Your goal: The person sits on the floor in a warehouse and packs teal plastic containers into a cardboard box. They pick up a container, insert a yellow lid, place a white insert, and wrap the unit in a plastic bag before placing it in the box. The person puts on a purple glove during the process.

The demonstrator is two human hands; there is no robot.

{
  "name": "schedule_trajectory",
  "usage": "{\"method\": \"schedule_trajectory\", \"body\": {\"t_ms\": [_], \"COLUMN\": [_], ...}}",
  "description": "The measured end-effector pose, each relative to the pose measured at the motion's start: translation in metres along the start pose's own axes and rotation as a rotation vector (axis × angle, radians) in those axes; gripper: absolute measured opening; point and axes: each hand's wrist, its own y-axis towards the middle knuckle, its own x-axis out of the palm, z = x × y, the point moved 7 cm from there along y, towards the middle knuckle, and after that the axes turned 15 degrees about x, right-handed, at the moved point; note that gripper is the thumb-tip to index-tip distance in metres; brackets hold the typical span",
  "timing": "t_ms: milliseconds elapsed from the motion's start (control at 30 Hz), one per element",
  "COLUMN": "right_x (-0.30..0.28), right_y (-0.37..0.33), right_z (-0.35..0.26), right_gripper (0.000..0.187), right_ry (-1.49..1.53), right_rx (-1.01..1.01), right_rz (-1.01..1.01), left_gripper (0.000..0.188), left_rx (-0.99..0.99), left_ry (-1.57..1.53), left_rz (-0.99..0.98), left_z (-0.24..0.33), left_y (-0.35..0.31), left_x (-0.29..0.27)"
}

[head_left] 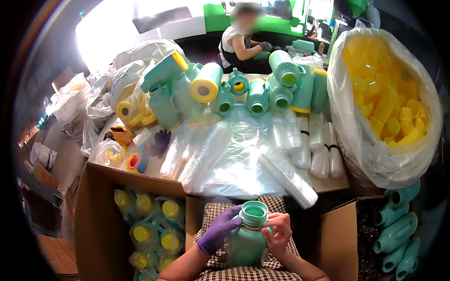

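Note:
A teal plastic flask (pixel 251 246) stands upright at my lap, its wide threaded mouth open and facing up. A thin brownish band circles the flask just below its neck. My left hand (pixel 219 230), in a purple glove, is closed around the left side of the neck, thumb and fingers at the rim. My bare right hand (pixel 279 230) pinches at the band on the neck's right side, its fingertips close together. Parts of the flask's lower body are hidden behind my hands and wrists. A checked cloth (pixel 225 270) covers my lap beneath it.
Ahead, a table carries clear plastic bags (pixel 234 150) and several teal flasks (pixel 258 96). On the left, a cardboard box (pixel 126 180) holds bagged flasks with yellow ends. A large sack (pixel 337 89) of yellow cups stands right, above more flasks (pixel 396 232). Another person (pixel 239 47) works beyond.

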Motion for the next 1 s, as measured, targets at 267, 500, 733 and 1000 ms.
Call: {"method": "schedule_trajectory", "body": {"t_ms": [267, 500, 733, 1000], "right_x": [0.003, 0.005, -0.006, -0.012], "right_y": [-0.019, -0.023, -0.030, -0.034], "right_z": [-0.012, -0.015, 0.002, 0.006], "right_gripper": [0.025, 0.023, 0.021, 0.016], "right_ry": [-0.247, -0.357, -0.147, -0.140], "right_rx": [-0.177, -0.166, -0.130, 0.016], "right_rz": [0.010, -0.007, 0.157, 0.194], "left_gripper": [0.051, 0.053, 0.048, 0.032], "left_rx": [0.005, 0.043, 0.146, 0.160], "left_ry": [0.124, 0.195, 0.563, 0.519], "left_rz": [0.113, 0.080, 0.081, 0.058], "left_z": [-0.014, -0.010, -0.011, -0.009], "left_y": [0.001, -0.002, -0.005, 0.003], "left_x": [-0.011, -0.010, -0.008, -0.006]}}
